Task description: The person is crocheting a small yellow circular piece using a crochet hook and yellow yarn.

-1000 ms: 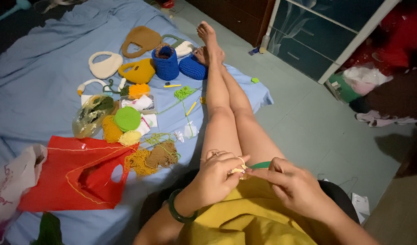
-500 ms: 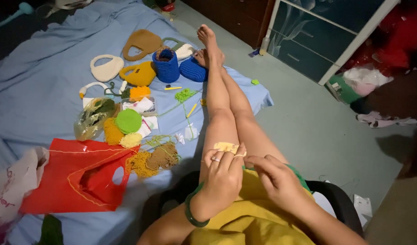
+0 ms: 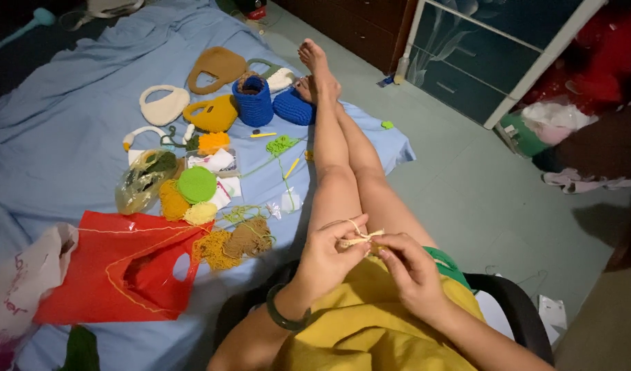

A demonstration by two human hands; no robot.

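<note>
Bed: blue sheet (image 3: pixel 68 124) covered with many crochet pieces.
Bag: red plastic bag (image 3: pixel 116 271) lies beside my chair.
Left hand (image 3: pixel 329 257): pinching pale yarn (image 3: pixel 360 239) over my knees.
Right hand (image 3: pixel 412 275): fingers closed on same yarn.

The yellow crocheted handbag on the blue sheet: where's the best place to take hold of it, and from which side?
Take the yellow handbag by its handle arch, the curved loop along its upper edge, coming from above. It lies flat on the blue sheet, so the body offers little to pinch, while the open slot under the arch lets fingers hook through. The blue crocheted basket crowds its right side.
</note>
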